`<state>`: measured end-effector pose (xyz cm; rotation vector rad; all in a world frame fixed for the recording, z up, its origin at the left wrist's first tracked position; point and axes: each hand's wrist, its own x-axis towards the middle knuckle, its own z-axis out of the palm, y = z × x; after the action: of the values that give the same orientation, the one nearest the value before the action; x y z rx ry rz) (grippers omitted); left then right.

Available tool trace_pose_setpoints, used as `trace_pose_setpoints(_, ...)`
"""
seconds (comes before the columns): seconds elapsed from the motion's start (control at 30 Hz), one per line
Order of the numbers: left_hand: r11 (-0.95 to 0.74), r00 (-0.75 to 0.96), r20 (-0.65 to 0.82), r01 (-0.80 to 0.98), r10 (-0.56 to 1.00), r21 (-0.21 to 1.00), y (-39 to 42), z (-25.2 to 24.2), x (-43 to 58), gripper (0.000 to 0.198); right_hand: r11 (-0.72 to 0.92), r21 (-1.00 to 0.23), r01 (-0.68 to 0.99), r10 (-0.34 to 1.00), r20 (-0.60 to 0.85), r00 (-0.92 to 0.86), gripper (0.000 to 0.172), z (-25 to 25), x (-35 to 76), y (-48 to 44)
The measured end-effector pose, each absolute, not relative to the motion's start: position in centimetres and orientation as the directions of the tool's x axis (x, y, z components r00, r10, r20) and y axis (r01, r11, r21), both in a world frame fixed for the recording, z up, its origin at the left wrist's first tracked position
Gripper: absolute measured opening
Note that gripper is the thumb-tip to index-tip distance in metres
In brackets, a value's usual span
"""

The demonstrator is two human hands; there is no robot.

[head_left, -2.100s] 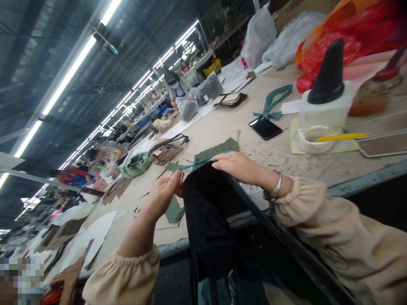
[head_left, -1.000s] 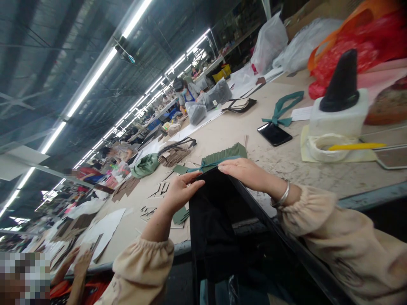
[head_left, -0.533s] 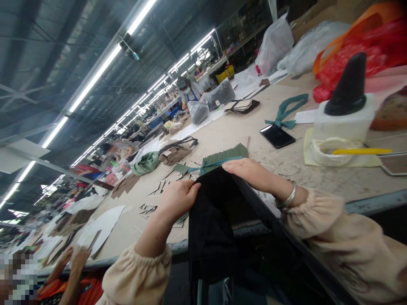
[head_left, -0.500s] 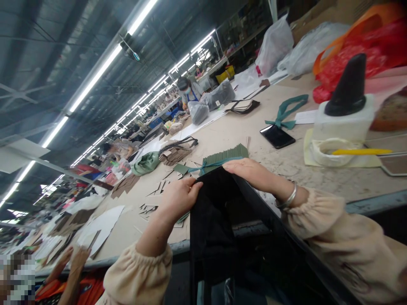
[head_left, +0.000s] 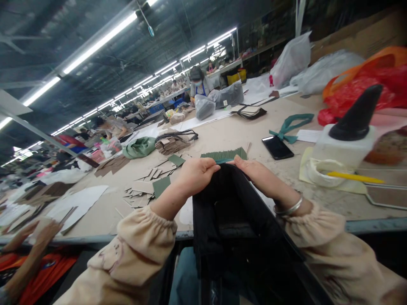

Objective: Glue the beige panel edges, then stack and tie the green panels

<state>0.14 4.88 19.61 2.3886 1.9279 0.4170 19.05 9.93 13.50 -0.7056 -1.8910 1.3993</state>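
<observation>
My left hand [head_left: 201, 173] is closed, thumb against fingers, on the far left corner of a black fabric item [head_left: 206, 220] that looks like an open bag. My right hand [head_left: 252, 171] grips the same far edge a short way to the right, its thumb on top. The black item hangs open between my forearms, running from the table's edge down toward me; its lower part is too dark to make out. Just beyond my fingertips lies a row of green strips [head_left: 222, 154] on the table. Loose green and grey cut pieces [head_left: 143, 186] lie left of my left hand.
At right on the table [head_left: 222, 131] are a phone [head_left: 277, 147], a teal strap [head_left: 291, 127], a black-topped white bottle [head_left: 346, 137], a tape roll [head_left: 326, 171] and a yellow pen [head_left: 354, 177]. A co-worker's hands [head_left: 44, 233] are at lower left. Red plastic bags [head_left: 356, 84] lie at back right.
My left hand has moved up and right, closer to my right hand, with the black edge still gripped. The view has tilted and turned slightly, showing more of the cut pieces.
</observation>
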Motion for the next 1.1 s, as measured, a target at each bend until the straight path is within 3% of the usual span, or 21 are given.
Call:
trace_pose_setpoints(0.13, -0.220, 0.184, 0.193, 0.958, 0.964, 0.186, 4.9, 19.6, 0.1, 0.030, 0.189, -0.980, 0.062, 0.752, 0.104, -0.651, 0.055, 13.9, 20.1, 9.8)
trace_pose_setpoints(0.23, -0.196, 0.162, 0.210, 0.968, 0.964, 0.156, 5.0, 19.6, 0.4, 0.028, 0.284, -0.951, 0.119, 0.739, 0.138, -0.660, 0.050, 14.3, 20.8, 9.6)
trace_pose_setpoints(0.37, -0.181, 0.144, 0.225, 0.972, 0.964, 0.152, 5.2, 19.6, 0.9, 0.027, 0.517, -0.802, 0.298, 0.734, 0.236, -0.637, 0.041, 15.7, 21.4, 8.8)
trace_pose_setpoints(0.47, -0.192, 0.152, 0.215, 0.965, 0.965, 0.180, 5.3, 19.5, 0.8, 0.026, 0.584, -0.691, 0.427, 0.741, 0.238, -0.627, 0.034, 17.0, 21.9, 7.9)
trace_pose_setpoints(0.6, -0.288, 0.234, 0.196, 0.901, 0.952, 0.324, 5.4, 19.6, 0.3, 0.020, 0.640, -0.524, 0.562, 0.735, 0.205, -0.646, 0.034, 18.0, 22.6, 6.7)
trace_pose_setpoints(0.73, -0.423, 0.371, 0.204, 0.785, 0.906, 0.453, 5.8, 19.9, 0.7, 0.029, 0.662, -0.387, 0.642, 0.743, 0.225, -0.630, 0.036, 18.2, 22.8, 6.0)
trace_pose_setpoints(0.93, -0.404, 0.365, 0.175, 0.839, 0.915, 0.364, 7.1, 20.3, 1.7, 0.019, 0.649, -0.353, 0.674, 0.758, 0.222, -0.613, 0.038, 18.1, 22.1, 6.0)
trace_pose_setpoints(1.0, -0.338, 0.271, 0.206, 0.813, 0.940, 0.474, 6.6, 20.5, 1.1, 0.019, 0.643, -0.353, 0.680, 0.763, 0.219, -0.608, 0.038, 18.1, 21.9, 6.0)
trace_pose_setpoints(1.1, -0.160, -0.047, 0.241, 0.623, 0.969, 0.766, 4.1, 20.2, -0.7, 0.036, 0.656, -0.347, 0.670, 0.752, 0.231, -0.617, 0.038, 17.8, 21.5, 5.9)
